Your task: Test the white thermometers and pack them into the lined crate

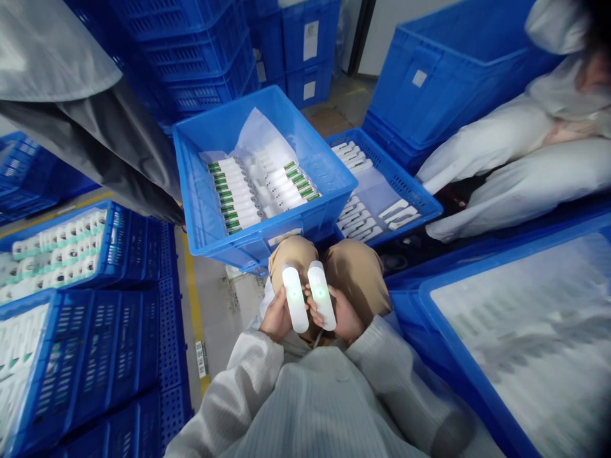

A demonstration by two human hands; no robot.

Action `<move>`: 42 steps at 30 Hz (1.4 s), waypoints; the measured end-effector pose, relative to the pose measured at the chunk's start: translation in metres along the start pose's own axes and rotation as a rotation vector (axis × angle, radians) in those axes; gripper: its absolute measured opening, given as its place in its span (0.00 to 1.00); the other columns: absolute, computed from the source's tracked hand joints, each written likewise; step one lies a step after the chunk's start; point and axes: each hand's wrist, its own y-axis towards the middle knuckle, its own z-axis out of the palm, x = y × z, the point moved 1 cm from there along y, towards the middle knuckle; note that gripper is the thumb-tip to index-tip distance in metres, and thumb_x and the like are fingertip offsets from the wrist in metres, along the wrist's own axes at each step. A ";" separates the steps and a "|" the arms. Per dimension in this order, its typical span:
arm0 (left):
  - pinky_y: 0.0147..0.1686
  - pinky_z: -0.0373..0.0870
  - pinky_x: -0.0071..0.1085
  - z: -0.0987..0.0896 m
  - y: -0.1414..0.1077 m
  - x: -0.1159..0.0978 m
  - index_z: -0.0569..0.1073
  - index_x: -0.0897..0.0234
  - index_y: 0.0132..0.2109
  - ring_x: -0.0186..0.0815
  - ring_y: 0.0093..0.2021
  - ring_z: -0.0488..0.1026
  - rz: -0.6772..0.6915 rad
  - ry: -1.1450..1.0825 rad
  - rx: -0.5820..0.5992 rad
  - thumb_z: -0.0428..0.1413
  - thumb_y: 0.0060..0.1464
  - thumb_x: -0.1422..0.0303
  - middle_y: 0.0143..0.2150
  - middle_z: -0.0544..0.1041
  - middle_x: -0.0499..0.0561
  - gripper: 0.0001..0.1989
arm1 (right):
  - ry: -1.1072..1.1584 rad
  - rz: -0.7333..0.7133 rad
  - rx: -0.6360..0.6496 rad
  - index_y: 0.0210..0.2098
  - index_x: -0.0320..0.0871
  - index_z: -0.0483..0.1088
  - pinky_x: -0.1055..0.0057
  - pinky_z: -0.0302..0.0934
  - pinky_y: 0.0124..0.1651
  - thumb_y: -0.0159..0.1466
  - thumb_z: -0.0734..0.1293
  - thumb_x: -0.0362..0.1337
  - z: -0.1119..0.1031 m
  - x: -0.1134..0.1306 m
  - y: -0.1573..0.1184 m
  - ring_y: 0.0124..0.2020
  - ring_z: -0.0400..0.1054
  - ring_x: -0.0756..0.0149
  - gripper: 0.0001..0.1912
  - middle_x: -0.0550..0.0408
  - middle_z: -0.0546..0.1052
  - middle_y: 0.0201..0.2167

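Two white devices (308, 297), each glowing with a small green light. Bright blue slotted crates (210, 140) all around, the far one holding white pieces with green ends (260, 187). Tan trousers (356, 270), white sleeves (248, 388).

White ribbed sleeves (248, 381), tan trousers (358, 273)

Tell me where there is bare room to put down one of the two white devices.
Bare liner shows in the low blue crate between its two groups of white pieces, and a floor strip by the yellow line. The tall blue crate ahead is crowded with rows; left hand and right hand are full.
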 end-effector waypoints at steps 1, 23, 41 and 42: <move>0.31 0.71 0.33 0.001 0.001 0.000 0.73 0.64 0.49 0.36 0.29 0.73 -0.006 0.015 0.001 0.61 0.46 0.49 0.35 0.77 0.55 0.29 | -0.005 0.005 0.016 0.41 0.40 0.66 0.75 0.50 0.16 0.61 0.62 0.51 0.000 -0.001 0.000 0.16 0.57 0.72 0.19 0.57 0.68 0.22; 0.14 0.54 0.26 0.003 -0.009 -0.003 0.65 0.69 0.52 0.28 0.14 0.60 0.026 0.154 0.016 0.59 0.48 0.60 0.23 0.69 0.45 0.26 | -0.282 -0.101 -0.058 0.40 0.43 0.65 0.77 0.50 0.09 0.61 0.65 0.53 0.002 -0.004 -0.003 0.09 0.59 0.72 0.20 0.62 0.68 0.17; 0.14 0.57 0.26 0.011 -0.011 -0.006 0.68 0.70 0.48 0.29 0.15 0.63 0.007 0.207 -0.034 0.57 0.47 0.59 0.23 0.71 0.47 0.24 | -0.237 -0.059 -0.095 0.45 0.42 0.62 0.76 0.52 0.08 0.60 0.63 0.47 0.002 -0.007 0.002 0.09 0.61 0.70 0.19 0.59 0.72 0.21; 0.14 0.58 0.27 0.012 -0.011 -0.005 0.69 0.71 0.44 0.29 0.15 0.64 0.011 0.217 -0.033 0.57 0.48 0.59 0.22 0.71 0.48 0.21 | -0.243 -0.072 -0.091 0.43 0.43 0.62 0.76 0.53 0.09 0.59 0.65 0.46 0.003 -0.007 0.001 0.10 0.62 0.71 0.18 0.58 0.73 0.23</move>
